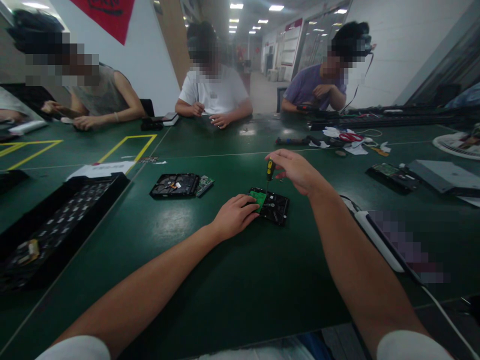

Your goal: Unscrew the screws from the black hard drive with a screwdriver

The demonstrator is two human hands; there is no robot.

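Far left of the hands, a long black tray point(87, 225) slants across and runs out of view, its raised wall marking off that side. Beyond its far end lies a white sheet point(101, 170). Closer in, ahead and left of the left hand point(236, 215), a black drive point(168, 186) lies flat, with a loose circuit board point(205, 185) at its right end; a strip of surface point(232, 280) separates the pair from the fingers. The left hand grasps the left end of the hard drive point(276, 206), fingers over its green board point(258, 196) (the drive's bare black end points toward the right forearm's side). The right hand point(296, 167), raised just above, grips a screwdriver point(270, 170) standing nearly upright, tip down at the board. Nearer the body than both hands, a broad stretch of surface runs to the near edge. A white-edged device point(378, 240) lies close outside the right forearm, limiting elbow room there. Ahead and right of the right hand are scraps point(354, 147); farther right come a black unit point(392, 177), a grey case point(446, 175) and a white fan guard point(444, 147).
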